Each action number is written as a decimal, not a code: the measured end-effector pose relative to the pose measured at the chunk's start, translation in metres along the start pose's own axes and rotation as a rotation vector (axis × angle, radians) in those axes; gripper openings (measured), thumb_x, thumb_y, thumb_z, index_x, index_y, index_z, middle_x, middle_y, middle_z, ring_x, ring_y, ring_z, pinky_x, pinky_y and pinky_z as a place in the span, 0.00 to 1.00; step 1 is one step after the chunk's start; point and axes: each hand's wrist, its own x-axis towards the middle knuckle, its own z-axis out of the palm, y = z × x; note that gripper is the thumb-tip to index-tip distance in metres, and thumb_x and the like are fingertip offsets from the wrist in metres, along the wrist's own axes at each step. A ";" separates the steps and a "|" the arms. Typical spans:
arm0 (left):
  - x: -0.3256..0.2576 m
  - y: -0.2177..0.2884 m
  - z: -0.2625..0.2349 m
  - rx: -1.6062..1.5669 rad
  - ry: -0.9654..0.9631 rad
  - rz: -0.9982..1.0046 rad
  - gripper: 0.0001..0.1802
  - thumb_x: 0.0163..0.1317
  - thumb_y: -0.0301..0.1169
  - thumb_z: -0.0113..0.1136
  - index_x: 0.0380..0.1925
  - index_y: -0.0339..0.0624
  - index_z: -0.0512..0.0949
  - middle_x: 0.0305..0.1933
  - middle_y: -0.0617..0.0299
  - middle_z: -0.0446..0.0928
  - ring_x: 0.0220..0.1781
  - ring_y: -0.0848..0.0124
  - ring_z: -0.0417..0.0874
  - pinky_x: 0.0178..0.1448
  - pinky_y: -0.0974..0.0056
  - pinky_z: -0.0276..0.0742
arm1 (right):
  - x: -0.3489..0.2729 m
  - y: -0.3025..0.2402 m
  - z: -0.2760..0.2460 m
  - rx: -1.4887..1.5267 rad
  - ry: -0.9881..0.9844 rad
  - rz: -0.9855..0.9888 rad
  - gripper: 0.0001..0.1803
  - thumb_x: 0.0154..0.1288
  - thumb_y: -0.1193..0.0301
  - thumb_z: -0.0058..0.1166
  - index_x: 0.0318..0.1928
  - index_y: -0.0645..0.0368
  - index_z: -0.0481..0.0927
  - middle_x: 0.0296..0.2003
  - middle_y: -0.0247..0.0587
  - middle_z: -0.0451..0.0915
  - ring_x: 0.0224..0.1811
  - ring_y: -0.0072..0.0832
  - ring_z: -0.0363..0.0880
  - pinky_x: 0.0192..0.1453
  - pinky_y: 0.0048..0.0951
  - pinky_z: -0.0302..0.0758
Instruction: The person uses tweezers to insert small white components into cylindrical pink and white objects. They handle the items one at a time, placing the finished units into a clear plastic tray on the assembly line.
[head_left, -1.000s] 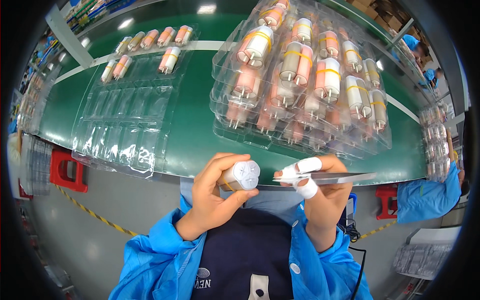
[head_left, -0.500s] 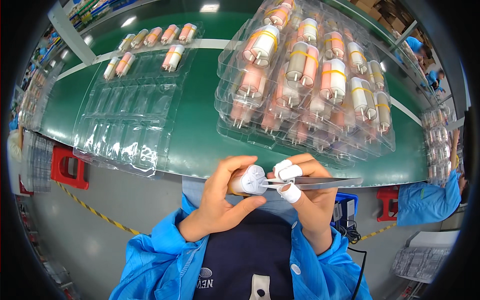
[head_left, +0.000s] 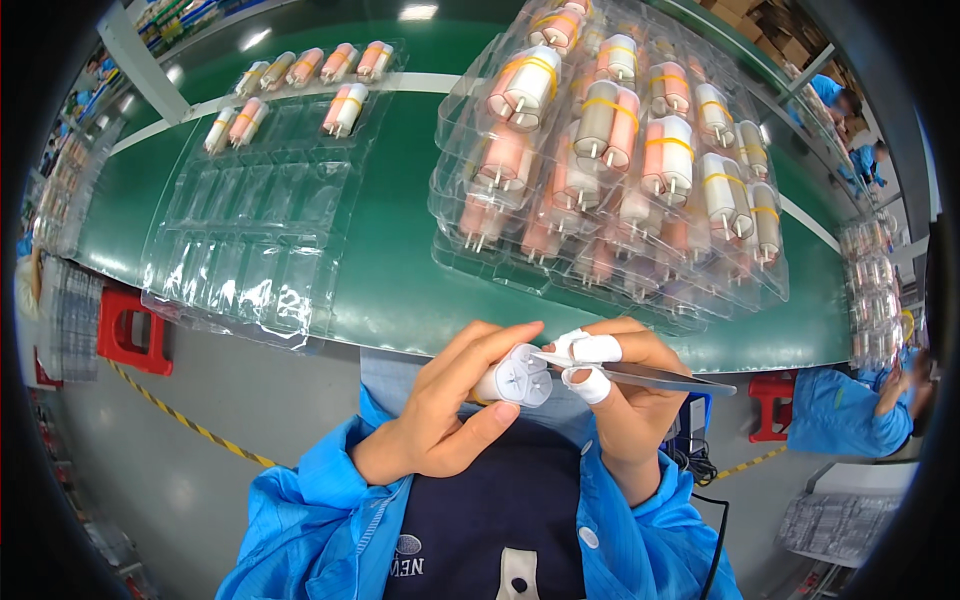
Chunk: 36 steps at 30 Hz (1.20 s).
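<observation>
In front of my chest, my left hand (head_left: 440, 400) wraps round a bundle of white cylinders (head_left: 524, 380), its round ends turned toward my right hand. A bit of yellow shows at the bundle's side by my fingers. My right hand (head_left: 635, 400), with white tape on its thumb and fingers, pinches metal tweezers (head_left: 665, 377). The tweezers' points reach the upper edge of the bundle's end face; whether they grip anything there is too small to tell. Their broad back end sticks out to the right.
Stacked clear plastic trays (head_left: 445, 215) with banded pink, white and grey cylinders stand on the green table (head_left: 395, 230). Left of them lies another clear tray (head_left: 255, 230), partly filled. Red stools (head_left: 135, 335) flank me on the floor. A person in a blue sleeve (head_left: 840, 410) sits at right.
The bundle's end has turned to face more toward me, showing its separate round ends. The tweezers' tips have moved up to its upper edge and come closer together.
</observation>
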 end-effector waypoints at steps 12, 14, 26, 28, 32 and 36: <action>0.001 -0.002 0.000 -0.042 -0.022 -0.015 0.31 0.67 0.42 0.49 0.59 0.23 0.67 0.44 0.49 0.75 0.43 0.65 0.77 0.47 0.65 0.72 | 0.002 -0.002 -0.003 -0.061 -0.045 -0.058 0.10 0.52 0.81 0.65 0.38 0.67 0.84 0.35 0.50 0.83 0.35 0.30 0.84 0.37 0.25 0.80; 0.000 -0.001 0.000 -0.054 -0.021 -0.030 0.32 0.67 0.43 0.49 0.59 0.23 0.68 0.43 0.49 0.75 0.43 0.65 0.76 0.47 0.65 0.72 | 0.003 -0.003 -0.004 -0.091 -0.071 -0.070 0.11 0.52 0.82 0.64 0.38 0.67 0.84 0.35 0.50 0.83 0.35 0.30 0.84 0.37 0.25 0.80; 0.000 0.001 0.000 -0.093 -0.029 -0.038 0.32 0.68 0.45 0.49 0.58 0.24 0.68 0.43 0.49 0.75 0.41 0.66 0.76 0.45 0.65 0.71 | 0.005 -0.006 -0.008 -0.122 -0.112 -0.110 0.11 0.50 0.81 0.65 0.38 0.67 0.84 0.34 0.51 0.83 0.34 0.31 0.84 0.35 0.25 0.80; 0.001 0.002 0.000 -0.086 -0.029 -0.038 0.32 0.68 0.45 0.49 0.58 0.23 0.69 0.42 0.49 0.75 0.40 0.66 0.76 0.44 0.65 0.71 | 0.005 -0.007 -0.007 -0.129 -0.115 -0.108 0.11 0.50 0.81 0.65 0.37 0.66 0.84 0.34 0.51 0.84 0.34 0.31 0.84 0.35 0.25 0.79; 0.000 0.000 -0.001 -0.060 -0.029 -0.016 0.32 0.67 0.45 0.49 0.57 0.23 0.69 0.41 0.49 0.75 0.40 0.66 0.76 0.43 0.65 0.71 | 0.005 -0.009 -0.007 -0.148 -0.127 -0.102 0.10 0.50 0.81 0.66 0.37 0.66 0.85 0.34 0.51 0.84 0.33 0.31 0.84 0.34 0.25 0.79; 0.002 0.005 -0.002 -0.030 -0.045 -0.028 0.31 0.67 0.45 0.49 0.56 0.23 0.70 0.40 0.49 0.75 0.39 0.66 0.76 0.42 0.65 0.71 | 0.004 -0.009 -0.007 -0.163 -0.125 -0.104 0.09 0.51 0.81 0.65 0.36 0.66 0.85 0.34 0.50 0.84 0.34 0.31 0.84 0.34 0.25 0.79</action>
